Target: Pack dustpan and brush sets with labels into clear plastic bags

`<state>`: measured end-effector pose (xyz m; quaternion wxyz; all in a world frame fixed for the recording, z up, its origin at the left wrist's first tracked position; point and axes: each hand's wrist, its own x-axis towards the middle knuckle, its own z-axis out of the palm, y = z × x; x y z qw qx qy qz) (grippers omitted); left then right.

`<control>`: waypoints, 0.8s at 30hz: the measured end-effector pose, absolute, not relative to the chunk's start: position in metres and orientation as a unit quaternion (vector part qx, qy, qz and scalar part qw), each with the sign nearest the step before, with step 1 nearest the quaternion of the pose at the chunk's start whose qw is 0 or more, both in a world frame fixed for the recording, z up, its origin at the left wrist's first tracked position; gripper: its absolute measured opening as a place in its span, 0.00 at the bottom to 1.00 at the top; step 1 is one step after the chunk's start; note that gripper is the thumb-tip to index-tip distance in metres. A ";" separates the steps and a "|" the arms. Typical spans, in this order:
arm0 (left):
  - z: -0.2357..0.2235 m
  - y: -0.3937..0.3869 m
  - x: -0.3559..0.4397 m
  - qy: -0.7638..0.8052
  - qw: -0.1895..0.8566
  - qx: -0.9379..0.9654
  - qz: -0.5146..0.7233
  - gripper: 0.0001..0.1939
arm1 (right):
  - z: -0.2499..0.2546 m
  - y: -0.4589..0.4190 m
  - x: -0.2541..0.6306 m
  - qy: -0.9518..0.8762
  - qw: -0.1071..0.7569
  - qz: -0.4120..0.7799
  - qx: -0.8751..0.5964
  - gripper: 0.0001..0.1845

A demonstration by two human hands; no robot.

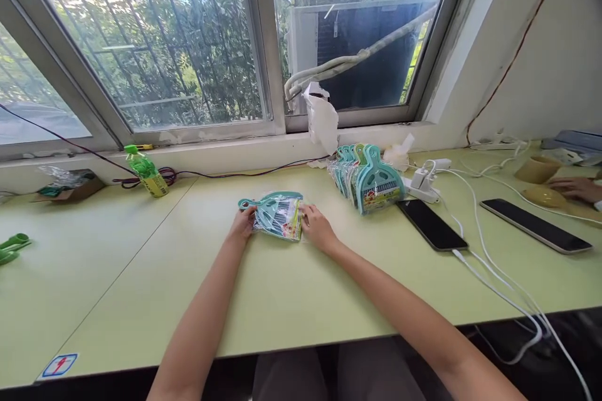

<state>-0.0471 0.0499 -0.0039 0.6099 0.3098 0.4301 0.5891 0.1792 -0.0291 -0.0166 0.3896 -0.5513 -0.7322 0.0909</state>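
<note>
A teal mini dustpan and brush set (277,216) in a clear plastic bag lies at the middle of the table, its looped handle to the left and its printed label to the right. My left hand (242,223) is closed on the handle end, thumb on top. At the opposite end, my right hand (317,227) pinches the bag's edge beside the label, its fingers partly hidden. Just to the right, a row of similar bagged dustpan sets (376,185) stands upright, packed one behind another.
Right of the row are a power strip (423,191), a black phone (433,224), another dark phone (536,225) and white cables. Another person's hand (576,189) rests at the far right near a tape roll (537,168). Leftward are a green bottle (145,170) and a small box (73,187).
</note>
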 end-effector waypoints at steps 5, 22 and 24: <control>-0.004 0.048 -0.045 0.418 0.615 0.314 0.590 0.16 | -0.023 -0.016 0.187 -0.669 0.457 0.172 -0.560 0.07; 0.004 0.030 -0.041 0.381 0.635 0.505 0.443 0.23 | -0.009 -0.010 0.207 -0.357 0.581 0.597 -0.422 0.16; 0.007 0.027 -0.041 0.384 0.636 0.536 0.401 0.24 | -0.005 -0.011 0.210 -0.352 0.573 0.605 -0.427 0.20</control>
